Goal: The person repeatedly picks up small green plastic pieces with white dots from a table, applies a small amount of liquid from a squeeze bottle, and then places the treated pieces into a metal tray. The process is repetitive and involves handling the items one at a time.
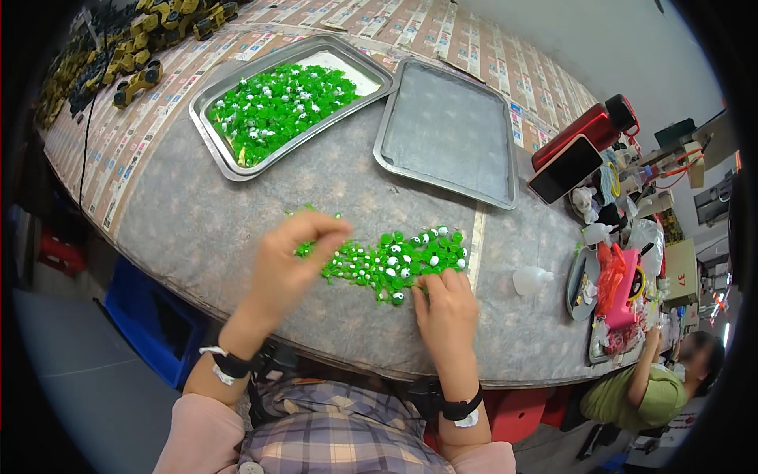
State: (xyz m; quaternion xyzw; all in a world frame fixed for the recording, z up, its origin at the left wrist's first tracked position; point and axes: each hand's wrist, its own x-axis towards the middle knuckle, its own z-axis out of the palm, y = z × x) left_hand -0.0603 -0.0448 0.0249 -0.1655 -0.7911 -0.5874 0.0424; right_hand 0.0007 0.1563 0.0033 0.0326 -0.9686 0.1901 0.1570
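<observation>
Pink sleeves [197,438] lie nearest my remote viewpoint. The right hand [450,312] has fingers bent, tips at the near right edge of the loose green-and-white parts [392,261] on the grey table cover [197,221]. The left hand [296,254] hangs above their left end, thumb and index tips close together (whether either hand pinches a part, I cannot tell). Beyond, I view a heaped metal tray [359,79], left, and a second tray [446,130], right.

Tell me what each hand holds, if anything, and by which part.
The left hand and right hand are at the green and white pieces, but whether either grips one, or where, cannot be told.
</observation>
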